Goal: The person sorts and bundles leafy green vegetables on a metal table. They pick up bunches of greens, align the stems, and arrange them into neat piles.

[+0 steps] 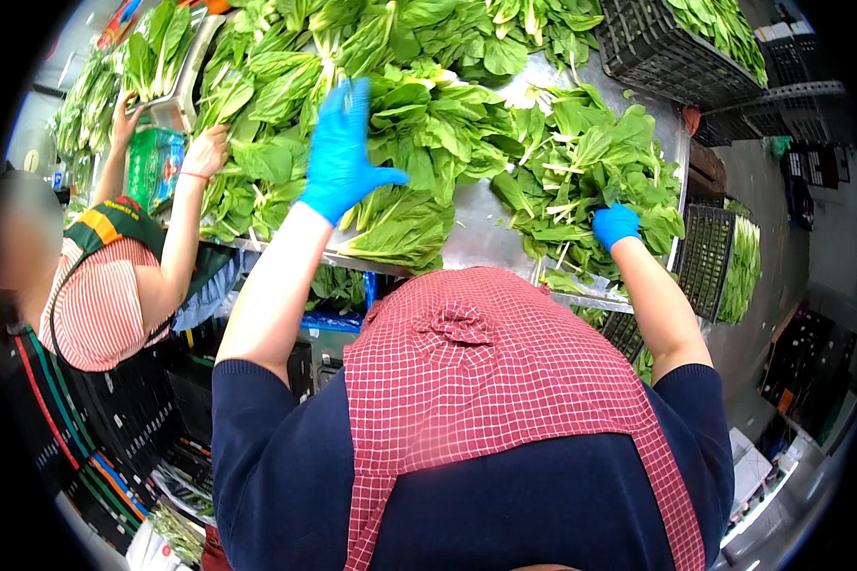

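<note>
My left hand (339, 160), in a blue glove, is over the bunches of leafy greens (435, 135) on the metal table (482, 221). Its fingers are extended and slightly blurred, the thumb stands apart, and nothing shows in its grasp. On the right, my right hand (616, 227), also gloved in blue, rests at a heap of loose leaves and cut stalks (578, 160). Its fingers look curled and partly hidden, with a dark leaf against them; whether it grips that leaf is unclear. A large leafy bunch (407, 232) lies at the near edge, below my left hand.
A co-worker's hands (207, 150) reach among greens at the left, near a scale (178, 107) bearing a bunch. A black crate (675, 53) of greens stands at the table's far right corner. Another crate (705, 260) sits beyond the right edge. Stacked black crates (114, 407) are lower left.
</note>
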Demonstrator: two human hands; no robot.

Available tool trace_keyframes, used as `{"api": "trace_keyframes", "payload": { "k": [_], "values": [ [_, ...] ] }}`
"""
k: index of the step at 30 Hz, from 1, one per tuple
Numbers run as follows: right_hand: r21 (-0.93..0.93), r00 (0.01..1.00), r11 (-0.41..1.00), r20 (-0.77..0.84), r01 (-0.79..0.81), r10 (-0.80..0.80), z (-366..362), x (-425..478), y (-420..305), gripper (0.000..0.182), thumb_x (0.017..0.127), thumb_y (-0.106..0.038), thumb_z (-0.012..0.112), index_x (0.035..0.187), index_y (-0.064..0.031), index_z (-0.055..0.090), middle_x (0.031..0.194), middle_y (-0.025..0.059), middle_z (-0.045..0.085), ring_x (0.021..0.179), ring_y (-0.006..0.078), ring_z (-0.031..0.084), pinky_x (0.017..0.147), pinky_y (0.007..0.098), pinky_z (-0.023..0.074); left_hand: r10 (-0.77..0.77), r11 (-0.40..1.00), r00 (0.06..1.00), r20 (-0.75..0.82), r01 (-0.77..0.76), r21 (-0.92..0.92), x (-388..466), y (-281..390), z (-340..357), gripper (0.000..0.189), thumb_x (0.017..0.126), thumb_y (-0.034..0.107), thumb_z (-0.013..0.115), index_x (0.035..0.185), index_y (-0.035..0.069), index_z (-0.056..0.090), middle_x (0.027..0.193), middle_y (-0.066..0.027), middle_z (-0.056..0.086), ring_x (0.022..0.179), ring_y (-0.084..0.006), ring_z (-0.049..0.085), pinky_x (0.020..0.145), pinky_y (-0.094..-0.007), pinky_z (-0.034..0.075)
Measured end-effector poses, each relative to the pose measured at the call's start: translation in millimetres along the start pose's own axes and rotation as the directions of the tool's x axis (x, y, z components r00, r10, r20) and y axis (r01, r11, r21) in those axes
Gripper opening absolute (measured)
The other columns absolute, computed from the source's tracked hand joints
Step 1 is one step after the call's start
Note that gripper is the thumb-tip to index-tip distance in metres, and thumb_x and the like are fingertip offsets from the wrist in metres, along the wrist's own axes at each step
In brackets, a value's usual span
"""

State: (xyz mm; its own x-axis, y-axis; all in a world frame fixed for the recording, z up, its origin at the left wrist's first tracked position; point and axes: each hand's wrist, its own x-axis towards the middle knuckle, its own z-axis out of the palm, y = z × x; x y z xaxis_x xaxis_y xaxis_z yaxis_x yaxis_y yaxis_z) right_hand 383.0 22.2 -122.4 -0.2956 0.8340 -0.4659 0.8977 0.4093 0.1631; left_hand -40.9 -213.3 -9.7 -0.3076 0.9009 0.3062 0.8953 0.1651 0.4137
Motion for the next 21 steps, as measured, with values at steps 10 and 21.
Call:
{"api": "trace_keyframes", "payload": {
  "k": [10, 21],
  "values": [
    [0.151, 0.997, 0.987, -0.051, -0.053, 0.061, 7, -1, 0, 0.028, 0.088, -0.027, 0.049, 0.096, -0.0115, 0.07, 0.098, 0.0178, 0.069, 0.089, 0.0395, 0.065, 0.076, 0.0477, 0.0515, 0.079, 0.827, 0.918, 0.388, -0.278, 0.488, 66, 89, 136, 0.108, 0.066, 0.041, 0.081, 0.152, 0.033, 0.016, 0.155, -0.0102, 0.024, 0.139, -0.0388, 0.028, 0.101, -0.0721, 0.026],
    [0.116, 0.996, 0.99, -0.049, 0.081, -0.076, 10, 1, 23, 0.025, 0.087, -0.024, 0.05, 0.099, -0.0128, 0.069, 0.096, 0.0173, 0.069, 0.088, 0.0386, 0.065, 0.074, 0.0475, 0.0518, -0.025, 0.914, 0.874, 0.485, -0.176, 0.365, 125, 83, 125, 0.031, 0.079, 0.021, 0.063, 0.11, 0.026, 0.064, 0.11, -0.0079, 0.059, 0.104, -0.029, 0.06, 0.082, -0.0486, 0.049]
  ]
}}
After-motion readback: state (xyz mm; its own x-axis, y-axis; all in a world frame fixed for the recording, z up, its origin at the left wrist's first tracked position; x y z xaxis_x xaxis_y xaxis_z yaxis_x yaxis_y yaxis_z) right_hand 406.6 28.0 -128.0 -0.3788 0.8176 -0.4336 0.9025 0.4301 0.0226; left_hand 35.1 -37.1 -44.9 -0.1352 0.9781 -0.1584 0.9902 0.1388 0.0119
